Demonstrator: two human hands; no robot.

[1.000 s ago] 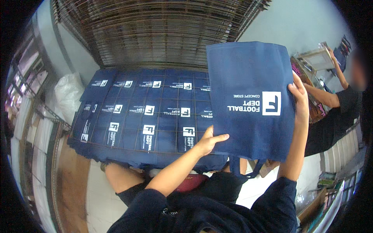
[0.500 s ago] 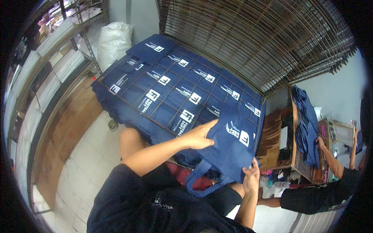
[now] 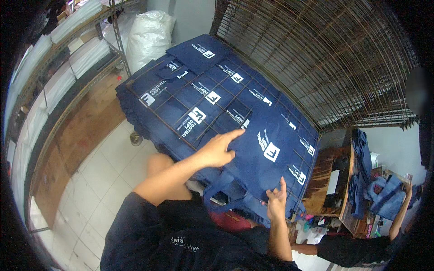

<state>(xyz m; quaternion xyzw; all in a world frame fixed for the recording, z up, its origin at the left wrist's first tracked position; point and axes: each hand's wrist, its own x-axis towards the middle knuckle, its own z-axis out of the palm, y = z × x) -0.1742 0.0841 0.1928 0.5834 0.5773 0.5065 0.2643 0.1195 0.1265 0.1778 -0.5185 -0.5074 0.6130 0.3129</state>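
Observation:
A navy blue tote bag (image 3: pixel 246 165) with a white print lies flat on a wire drying rack, its loop handles (image 3: pixel 226 192) hanging over the near edge toward me. My left hand (image 3: pixel 219 151) rests at the bag's left side, index finger stretched along the fabric and thumb apart. By the bag's lower right corner is my right hand (image 3: pixel 276 203), index finger pointing up and the others loosely bent. Neither hand grips the bag. More printed navy bags (image 3: pixel 199 119) lie spread over the rack (image 3: pixel 174 131) under and beyond it.
Raised wire racks (image 3: pixel 312 54) slant above the far side. Shelves with white stacks (image 3: pixel 58 86) stand left, near a white sack (image 3: pixel 149 40). At right, a co-worker's arm (image 3: pixel 400 217) reaches to a blue bag (image 3: pixel 386 194) beside a wooden cabinet (image 3: pixel 332 174) with draped navy bags.
The view has shifted. The bag has swung down and left to lie flatter on the rack, and my right hand has come away from its corner. The co-worker now handles a blue bag.

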